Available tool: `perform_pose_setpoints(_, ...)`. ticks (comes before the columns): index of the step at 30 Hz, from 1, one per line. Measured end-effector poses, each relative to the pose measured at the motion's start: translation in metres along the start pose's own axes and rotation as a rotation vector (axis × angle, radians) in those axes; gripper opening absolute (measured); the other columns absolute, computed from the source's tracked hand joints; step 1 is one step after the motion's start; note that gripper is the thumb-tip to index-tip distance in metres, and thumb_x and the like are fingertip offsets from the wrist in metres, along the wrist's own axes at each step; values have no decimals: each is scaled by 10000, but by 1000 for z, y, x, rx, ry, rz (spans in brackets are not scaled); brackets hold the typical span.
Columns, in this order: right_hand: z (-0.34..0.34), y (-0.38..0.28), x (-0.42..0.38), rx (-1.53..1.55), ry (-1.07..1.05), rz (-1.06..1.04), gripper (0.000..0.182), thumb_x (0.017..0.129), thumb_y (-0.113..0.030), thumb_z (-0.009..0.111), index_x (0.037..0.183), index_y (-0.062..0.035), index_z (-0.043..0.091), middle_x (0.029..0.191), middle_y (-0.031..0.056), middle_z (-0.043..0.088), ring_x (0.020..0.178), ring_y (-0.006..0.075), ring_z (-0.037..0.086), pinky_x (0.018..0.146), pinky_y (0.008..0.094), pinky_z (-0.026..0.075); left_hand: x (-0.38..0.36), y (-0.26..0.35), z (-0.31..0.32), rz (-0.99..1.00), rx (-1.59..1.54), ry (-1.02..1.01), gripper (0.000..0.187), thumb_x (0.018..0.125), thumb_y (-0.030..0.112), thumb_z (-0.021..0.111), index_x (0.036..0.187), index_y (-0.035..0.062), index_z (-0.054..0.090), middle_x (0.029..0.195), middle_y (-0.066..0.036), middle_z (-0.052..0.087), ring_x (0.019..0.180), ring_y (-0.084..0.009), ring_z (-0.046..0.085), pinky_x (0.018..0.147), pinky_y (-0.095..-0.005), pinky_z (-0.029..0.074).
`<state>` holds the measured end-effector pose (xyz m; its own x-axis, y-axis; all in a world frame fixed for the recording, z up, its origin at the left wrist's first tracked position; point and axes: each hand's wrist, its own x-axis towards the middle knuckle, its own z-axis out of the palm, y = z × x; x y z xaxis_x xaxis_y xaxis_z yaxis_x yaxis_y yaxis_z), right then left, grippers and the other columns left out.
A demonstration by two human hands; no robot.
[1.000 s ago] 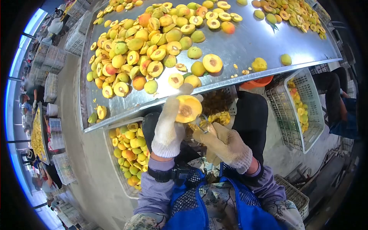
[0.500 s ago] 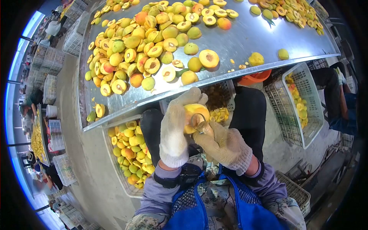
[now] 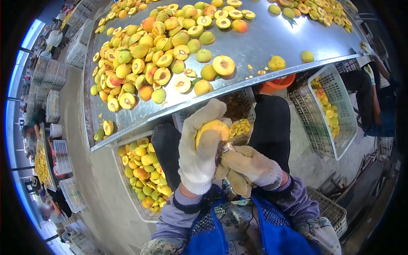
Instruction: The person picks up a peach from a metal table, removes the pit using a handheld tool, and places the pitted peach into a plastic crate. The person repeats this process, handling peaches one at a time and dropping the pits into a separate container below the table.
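Note:
My left hand, in a pale knit work glove, is wrapped round a yellow peach half in front of my lap. The thumb lies across the fruit. In my gloved right hand, a small metal pitting tool is gripped, its end close to the lower right of the peach half. Something dark brown, perhaps the stone, shows between the hands; the gloves partly hide it. Beyond the hands, a heap of halved peaches lies on the metal table.
A crate of peach halves stands left of my legs, and another crate stands to the right. Between my knees is a crate with peach pieces and dark bits. An orange bucket sits under the table edge. A co-worker's arm shows far right.
My left thumb has come over the peach half, which has turned. The pitting tool has moved from the fruit's face to its lower edge, and a dark piece now shows there.

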<state>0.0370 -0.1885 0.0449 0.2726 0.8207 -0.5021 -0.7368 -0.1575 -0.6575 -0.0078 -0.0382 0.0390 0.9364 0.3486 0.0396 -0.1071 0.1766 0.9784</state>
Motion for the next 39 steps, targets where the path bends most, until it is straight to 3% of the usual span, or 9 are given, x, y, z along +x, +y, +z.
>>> perform_pose_setpoints(4, 0, 4, -5, 112, -57, 41, 346, 1007, -335, 469, 978, -18, 602, 542, 32, 571, 404, 106, 522, 390, 221, 391, 14, 9, -10, -164, -19, -124, 720, 896, 522, 618, 1276, -80, 509, 1203, -212, 625, 924, -224, 667, 807, -329, 537)
perform_pose_setpoints(9, 1, 23, 1, 307, 15, -1, 319, 1007, -310, 486, 1053, -15, 598, 693, 31, 630, 452, 87, 526, 390, 222, 399, 11, 16, -8, 20, 169, -187, 347, 886, 187, 649, 1179, 2, 641, 1172, -155, 658, 1029, -224, 644, 881, -311, 500)
perform_pose_setpoints(19, -5, 23, -4, 457, -143, -110, 318, 1006, -327, 491, 1090, -39, 599, 849, 42, 648, 528, 73, 545, 435, 201, 424, 20, 20, 0, 378, 530, -177, 291, 870, 155, 674, 1135, 36, 656, 1153, -145, 666, 1039, -282, 652, 881, -344, 511)
perform_pose_setpoints(22, -5, 16, -4, 422, -173, -90, 385, 1022, -382, 424, 1031, -39, 599, 692, 35, 607, 396, 85, 474, 350, 216, 375, 31, 28, 6, 330, 744, -159, 357, 944, 258, 566, 1131, -36, 645, 1065, -130, 682, 927, -204, 636, 820, -325, 492)
perform_pose_setpoints(24, -4, 12, -4, 372, -171, -53, 430, 1030, -408, 383, 992, -39, 601, 603, 27, 573, 344, 88, 434, 317, 223, 349, 37, 31, 1, -169, 402, -289, 361, 960, 267, 550, 1155, -24, 639, 1061, -132, 683, 975, -202, 625, 841, -318, 488)
perform_pose_setpoints(31, -7, 23, 1, 577, -306, -97, 452, 1032, -416, 361, 873, -46, 565, 552, 12, 527, 360, 83, 433, 341, 199, 352, 32, 22, 4, 314, 742, -283, 384, 993, 292, 500, 1145, -30, 644, 1045, -122, 684, 921, -198, 637, 866, -295, 470)
perform_pose_setpoints(35, 4, 22, -2, 339, -36, -171, 397, 1014, -429, 419, 933, -61, 546, 734, 39, 594, 561, 97, 550, 541, 210, 473, 39, 24, 3, -152, 350, -345, 378, 978, 294, 523, 1110, -37, 649, 1045, -136, 683, 888, -222, 652, 843, -309, 487)
perform_pose_setpoints(37, 2, 27, -4, 510, -76, -125, 381, 1010, -418, 441, 967, -56, 553, 783, 44, 600, 643, 108, 569, 613, 225, 486, 39, 4, -4, 460, 470, -344, 291, 945, 221, 592, 1189, 66, 633, 1063, -128, 674, 896, -242, 672, 777, -305, 523)
perform_pose_setpoints(39, -1, 28, -3, 675, -117, -76, 369, 1006, -407, 462, 1002, -51, 560, 833, 49, 607, 725, 119, 588, 685, 241, 499, 34, -7, -7, 409, 430, -367, 315, 967, 246, 563, 1206, 48, 610, 1070, -135, 672, 930, -241, 664, 785, -314, 527)
